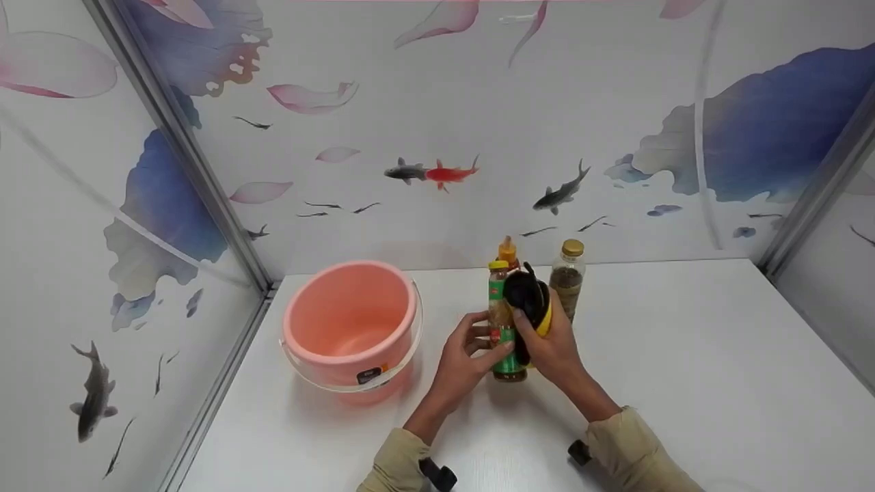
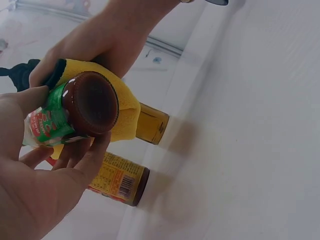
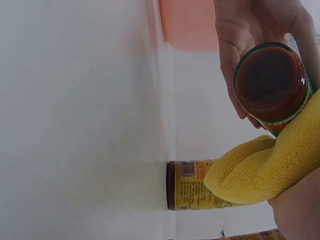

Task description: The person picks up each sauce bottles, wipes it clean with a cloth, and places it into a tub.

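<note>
My left hand [image 1: 465, 362] grips a glass sauce bottle [image 1: 508, 366] with a green label and a yellow cap, raised off the table. In the left wrist view the dark bottom of the bottle [image 2: 95, 102] faces the camera. My right hand [image 1: 559, 347] holds a folded cloth [image 1: 525, 292], black on one side and yellow on the other, against the bottle's side. The fluffy yellow face of the cloth [image 3: 250, 170] shows in the right wrist view, touching the bottle [image 3: 270, 82]. The cloth hides part of the right fingers.
Behind my hands stand a yellow-labelled bottle [image 3: 192, 185] with an orange nozzle cap [image 1: 507, 250] and a glass bottle [image 1: 567, 280] with a gold cap. To the left is a pink bucket [image 1: 321, 369] with a white handle. A patterned wall [image 1: 478, 225] borders the white table [image 1: 683, 376].
</note>
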Tool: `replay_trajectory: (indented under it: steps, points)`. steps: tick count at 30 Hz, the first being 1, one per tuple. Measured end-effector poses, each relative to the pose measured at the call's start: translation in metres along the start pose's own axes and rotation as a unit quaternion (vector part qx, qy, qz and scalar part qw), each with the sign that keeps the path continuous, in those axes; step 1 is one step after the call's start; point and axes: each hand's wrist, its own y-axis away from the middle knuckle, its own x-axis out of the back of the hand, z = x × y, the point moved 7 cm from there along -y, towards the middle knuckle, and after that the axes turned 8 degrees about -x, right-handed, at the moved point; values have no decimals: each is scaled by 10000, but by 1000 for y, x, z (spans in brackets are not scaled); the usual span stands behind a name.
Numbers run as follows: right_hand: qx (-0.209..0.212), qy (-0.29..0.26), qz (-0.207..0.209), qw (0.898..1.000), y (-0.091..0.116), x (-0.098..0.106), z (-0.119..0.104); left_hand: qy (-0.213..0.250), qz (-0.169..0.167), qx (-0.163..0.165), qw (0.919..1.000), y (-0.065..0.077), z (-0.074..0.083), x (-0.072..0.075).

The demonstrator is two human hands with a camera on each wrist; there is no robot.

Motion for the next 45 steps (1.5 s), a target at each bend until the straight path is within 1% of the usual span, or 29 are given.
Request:
replay_trajectory:
  steps: [4,9,12,19,23,29,33,40,45]
  points:
    - [19,-55,8,10000,-1,2,0,110,-227,113,9996,2,-2,-2]
    - [103,-89,8,9999,-1,4,-3,237,-374,171,9989,2,-3,-4]
    - [154,-85,22,9998,-1,4,-4,237,-392,153,9988,1,-3,-5]
    - [165,-78,61,9998,-1,3,-3,55,-332,20,9994,0,-4,-3]
    - [133,-31,57,9999,0,2,-3,63,-213,-61,9997,-1,-2,-2]
    - [84,-10,-2,10000,1,-2,-2,160,166,-92,9997,-2,0,3]
    - [67,10,-34,10000,2,-4,0,264,342,-186,9989,-3,2,6]
    - [20,62,-81,9999,5,-7,2,431,482,-197,9977,-3,0,11]
    - [105,12,-97,9999,4,-7,1,697,511,-137,9962,-4,1,12]
